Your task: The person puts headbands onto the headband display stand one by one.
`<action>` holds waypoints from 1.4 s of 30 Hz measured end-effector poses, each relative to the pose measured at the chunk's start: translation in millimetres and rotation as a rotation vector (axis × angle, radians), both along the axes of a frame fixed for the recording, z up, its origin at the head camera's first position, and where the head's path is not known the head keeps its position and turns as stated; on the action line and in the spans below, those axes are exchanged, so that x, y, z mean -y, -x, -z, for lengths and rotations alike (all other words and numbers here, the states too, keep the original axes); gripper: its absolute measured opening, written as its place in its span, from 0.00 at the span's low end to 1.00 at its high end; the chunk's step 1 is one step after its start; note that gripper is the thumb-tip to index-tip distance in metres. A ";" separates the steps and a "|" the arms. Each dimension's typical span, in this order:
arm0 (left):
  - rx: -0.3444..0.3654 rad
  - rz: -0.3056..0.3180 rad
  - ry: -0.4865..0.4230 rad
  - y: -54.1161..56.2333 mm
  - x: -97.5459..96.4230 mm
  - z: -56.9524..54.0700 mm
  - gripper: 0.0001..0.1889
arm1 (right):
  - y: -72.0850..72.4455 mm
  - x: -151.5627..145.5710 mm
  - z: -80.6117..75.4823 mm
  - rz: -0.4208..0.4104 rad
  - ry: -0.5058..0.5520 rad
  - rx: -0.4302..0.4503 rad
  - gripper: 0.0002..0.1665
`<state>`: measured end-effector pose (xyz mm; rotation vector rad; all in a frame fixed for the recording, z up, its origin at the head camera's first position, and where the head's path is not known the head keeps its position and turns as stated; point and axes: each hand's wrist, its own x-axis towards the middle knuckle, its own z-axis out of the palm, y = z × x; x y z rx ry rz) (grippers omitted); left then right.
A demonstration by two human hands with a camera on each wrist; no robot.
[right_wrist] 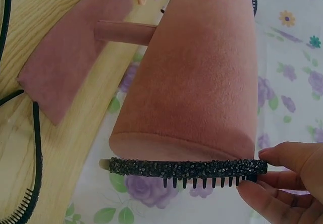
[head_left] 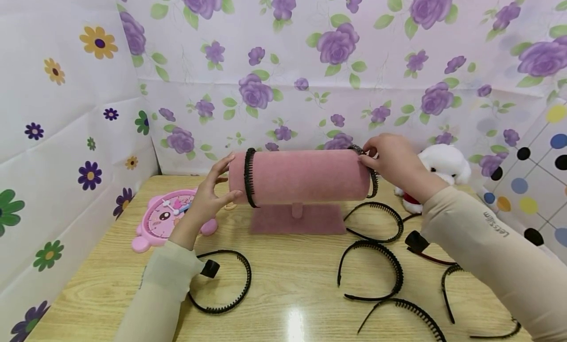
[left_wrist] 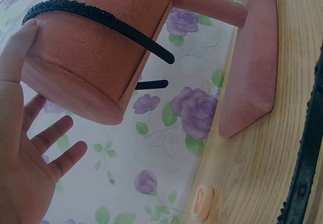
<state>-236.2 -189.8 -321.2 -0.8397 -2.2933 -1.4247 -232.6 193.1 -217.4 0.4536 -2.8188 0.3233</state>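
A pink velvet roll stand [head_left: 305, 177] stands on the table, a black toothed headband [head_left: 249, 177] around its left end. Beside that end is my left hand [head_left: 204, 199], its fingers spread; in the left wrist view the thumb [left_wrist: 22, 42] touches the roll near the headband. My right hand [head_left: 394, 157] pinches a second headband [right_wrist: 186, 168], black with sparkling beads and a row of teeth. In the right wrist view this headband lies across the roll's right end face, just off its edge.
Several black headbands lie at the right, among them a looped one [head_left: 400, 263]. Another headband [head_left: 248, 278] lies front left. A pink cartoon clock [head_left: 155, 229] is at the left, a white plush toy [head_left: 444, 162] behind my right arm. Flowered cloth [head_left: 283, 93] hangs behind.
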 end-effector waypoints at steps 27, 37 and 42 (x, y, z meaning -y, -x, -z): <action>0.003 -0.018 0.003 12.8 3.7 12.7 0.41 | 5.6 20.4 -7.1 0.030 -0.005 0.105 0.19; -0.010 -0.005 -0.011 27.1 11.4 27.3 0.42 | 11.1 21.3 -7.5 0.025 0.039 0.128 0.17; -0.021 0.003 -0.010 27.3 11.5 27.1 0.42 | 12.4 15.5 -5.6 0.026 0.127 0.158 0.15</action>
